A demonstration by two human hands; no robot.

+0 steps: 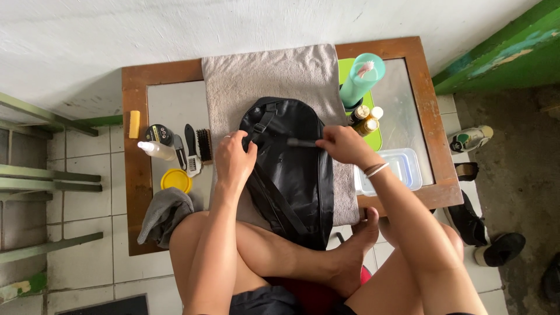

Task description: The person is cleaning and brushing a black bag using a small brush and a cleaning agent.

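Black bag (291,175) lies soft and floppy on a towel (274,73). Left hand (235,158) grips its top edge, the best hold. Right hand (344,144) pinches a small brush (302,142).

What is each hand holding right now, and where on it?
Left hand grips the black bag at its upper left edge. Right hand holds a small brush by its handle end.

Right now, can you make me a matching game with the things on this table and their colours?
Things:
1. bag
2. round lid
3. tall bottle
4. towel

Colours:
A. turquoise
B. beige-grey
C. black
D. yellow

Pairs: 1-C, 2-D, 3-A, 4-B.
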